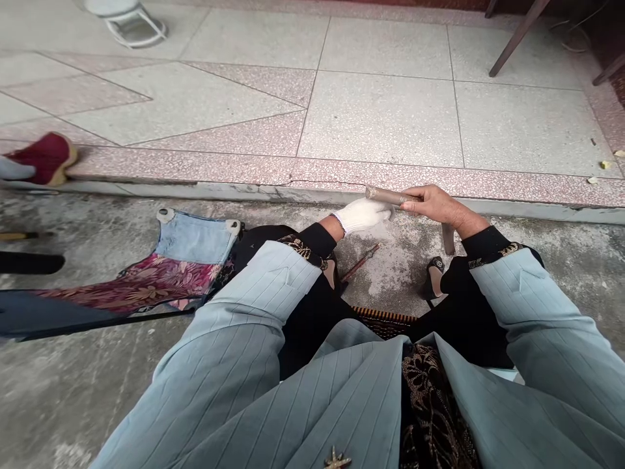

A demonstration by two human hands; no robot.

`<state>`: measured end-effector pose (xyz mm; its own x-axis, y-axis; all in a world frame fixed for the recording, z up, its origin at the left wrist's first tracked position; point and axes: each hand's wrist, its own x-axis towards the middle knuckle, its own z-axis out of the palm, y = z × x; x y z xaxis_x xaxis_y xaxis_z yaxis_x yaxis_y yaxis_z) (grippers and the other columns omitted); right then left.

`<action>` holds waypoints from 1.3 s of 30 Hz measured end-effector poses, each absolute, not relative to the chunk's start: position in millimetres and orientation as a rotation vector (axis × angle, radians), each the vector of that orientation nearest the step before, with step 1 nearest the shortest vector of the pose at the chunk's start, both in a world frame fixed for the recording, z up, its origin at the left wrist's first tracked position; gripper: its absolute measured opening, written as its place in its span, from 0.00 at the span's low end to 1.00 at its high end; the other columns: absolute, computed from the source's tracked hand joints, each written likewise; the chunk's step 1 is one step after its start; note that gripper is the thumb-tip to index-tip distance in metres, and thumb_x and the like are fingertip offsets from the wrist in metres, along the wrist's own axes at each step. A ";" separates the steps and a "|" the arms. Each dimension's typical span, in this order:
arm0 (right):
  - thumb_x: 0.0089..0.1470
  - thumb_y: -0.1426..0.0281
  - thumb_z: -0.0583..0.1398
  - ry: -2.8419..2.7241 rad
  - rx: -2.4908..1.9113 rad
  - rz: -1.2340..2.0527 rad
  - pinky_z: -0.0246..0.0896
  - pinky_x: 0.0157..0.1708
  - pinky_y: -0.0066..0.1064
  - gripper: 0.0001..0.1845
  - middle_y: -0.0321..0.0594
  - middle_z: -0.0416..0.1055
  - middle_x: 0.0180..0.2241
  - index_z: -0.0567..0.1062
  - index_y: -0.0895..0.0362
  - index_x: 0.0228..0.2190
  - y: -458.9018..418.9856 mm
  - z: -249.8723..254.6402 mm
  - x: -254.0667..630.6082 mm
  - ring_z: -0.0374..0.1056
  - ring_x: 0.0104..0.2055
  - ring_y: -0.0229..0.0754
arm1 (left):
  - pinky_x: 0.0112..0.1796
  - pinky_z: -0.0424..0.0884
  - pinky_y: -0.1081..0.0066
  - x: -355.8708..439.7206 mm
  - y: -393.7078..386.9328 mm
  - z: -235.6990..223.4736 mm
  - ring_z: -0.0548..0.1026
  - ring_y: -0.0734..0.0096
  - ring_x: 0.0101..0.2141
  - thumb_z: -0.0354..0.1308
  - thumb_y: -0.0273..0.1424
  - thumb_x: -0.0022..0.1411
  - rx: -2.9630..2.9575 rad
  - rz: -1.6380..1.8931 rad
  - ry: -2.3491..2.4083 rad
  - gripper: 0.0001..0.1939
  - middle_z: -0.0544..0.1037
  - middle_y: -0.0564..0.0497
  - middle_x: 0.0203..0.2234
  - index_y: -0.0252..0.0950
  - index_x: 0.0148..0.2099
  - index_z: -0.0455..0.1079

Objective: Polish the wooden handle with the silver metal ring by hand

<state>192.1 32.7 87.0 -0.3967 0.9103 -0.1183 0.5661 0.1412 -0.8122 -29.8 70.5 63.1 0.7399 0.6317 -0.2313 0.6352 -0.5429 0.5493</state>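
In the head view, my right hand (434,203), bare, is closed around one end of a short brown rod (388,196), which looks like a wooden handle. The rod points left and lies across the top of my left hand (365,215). That hand wears a white knitted glove and its fingers are curled; what they hold, if anything, is hidden. Below my right wrist a flat brown piece (448,239) hangs or stands; I cannot tell whether it joins the rod. On the concrete between my feet lies a thin reddish-brown stick-like tool (360,262).
A raised tiled step (381,117) runs across in front. To my left are a patterned cloth sling (166,280) and a dark blade-like object (32,262). Another person's red shoe (46,158) rests on the step edge. Farther back stand a white stool (134,26) and wooden legs (517,39).
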 end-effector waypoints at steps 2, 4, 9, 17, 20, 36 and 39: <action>0.53 0.55 0.59 -2.007 -1.386 1.164 0.54 0.32 0.31 0.23 0.37 0.69 0.28 0.79 0.61 0.39 35.0 83.9 193.1 0.63 0.30 0.40 | 0.37 0.65 0.71 -26.6 65.4 63.0 0.73 0.67 0.35 0.44 0.36 0.68 2.352 -0.032 0.878 0.19 0.78 0.49 0.36 0.35 0.46 0.75; 0.55 0.55 0.57 -1.991 -1.422 1.134 0.54 0.32 0.31 0.22 0.37 0.67 0.27 0.78 0.61 0.38 37.0 81.4 194.0 0.62 0.30 0.40 | 0.38 0.64 0.71 -25.1 63.3 62.8 0.73 0.68 0.35 0.43 0.37 0.69 2.349 -0.013 0.795 0.20 0.78 0.49 0.36 0.35 0.47 0.75; 0.55 0.60 0.56 -2.023 -1.758 0.878 0.52 0.32 0.32 0.17 0.40 0.70 0.29 0.77 0.59 0.36 38.4 78.2 188.2 0.62 0.31 0.42 | 0.36 0.63 0.70 -23.9 64.8 61.2 0.73 0.66 0.35 0.44 0.37 0.68 2.427 0.002 0.807 0.19 0.79 0.49 0.36 0.36 0.45 0.75; 0.63 0.62 0.54 -2.325 -2.128 0.485 0.54 0.34 0.35 0.18 0.53 0.75 0.42 0.74 0.60 0.47 42.5 73.1 176.9 0.68 0.41 0.51 | 0.30 0.59 0.70 -17.0 54.9 63.0 0.73 0.67 0.32 0.42 0.38 0.70 2.507 -0.144 0.782 0.20 0.79 0.47 0.34 0.36 0.43 0.74; 0.63 0.63 0.55 -2.524 -2.116 0.601 0.54 0.33 0.35 0.18 0.54 0.75 0.42 0.74 0.61 0.47 42.3 67.8 179.0 0.68 0.39 0.50 | 0.30 0.58 0.69 -18.3 57.5 65.3 0.74 0.66 0.32 0.43 0.37 0.69 2.603 -0.186 0.792 0.19 0.79 0.46 0.34 0.36 0.43 0.74; 0.53 0.58 0.61 -2.135 -1.345 1.329 0.55 0.33 0.30 0.21 0.39 0.74 0.34 0.79 0.58 0.43 28.5 113.5 202.5 0.65 0.33 0.41 | 0.29 0.68 0.74 -28.1 76.6 64.0 0.70 0.74 0.26 0.49 0.39 0.68 1.844 0.235 0.810 0.18 0.75 0.49 0.28 0.32 0.49 0.72; 0.55 0.58 0.59 -2.073 -1.437 1.166 0.55 0.32 0.30 0.18 0.39 0.71 0.30 0.77 0.60 0.37 33.8 112.7 206.7 0.64 0.31 0.40 | 0.26 0.66 0.76 -20.3 64.4 59.8 0.66 0.78 0.24 0.47 0.40 0.69 1.777 0.302 0.774 0.19 0.70 0.52 0.24 0.33 0.48 0.72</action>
<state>206.7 33.8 112.7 -0.4173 0.8954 -0.1554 0.5977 0.1416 -0.7891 -20.3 64.4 59.8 0.7522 0.6359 -0.1726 0.3514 -0.1656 0.9215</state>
